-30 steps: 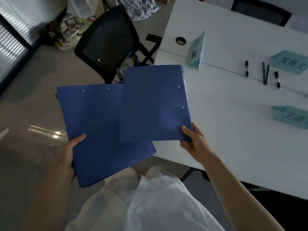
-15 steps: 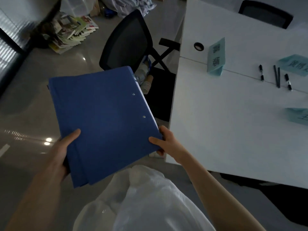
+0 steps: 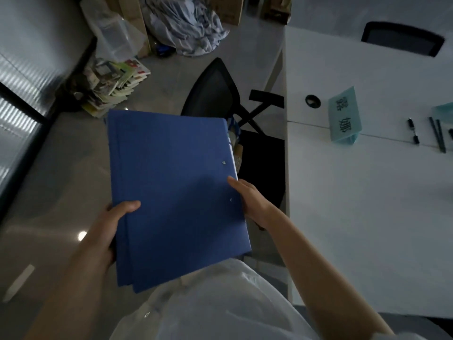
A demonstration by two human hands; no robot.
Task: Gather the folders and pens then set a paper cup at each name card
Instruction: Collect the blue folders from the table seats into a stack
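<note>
Left hand (image 3: 107,225): grips the left edge of the stack, thumb on top.
Right hand (image 3: 247,200): grips the right edge, thumb on the cover.
Folders (image 3: 176,192): blue stack held between both hands; exact count unclear.
Name cards: one (image 3: 344,117) standing right of the right hand, a second (image 3: 443,109) cut off.
Pens (image 3: 437,136): several beyond the card.

Stacked blue folders (image 3: 176,192) (held, tilted)
</note>
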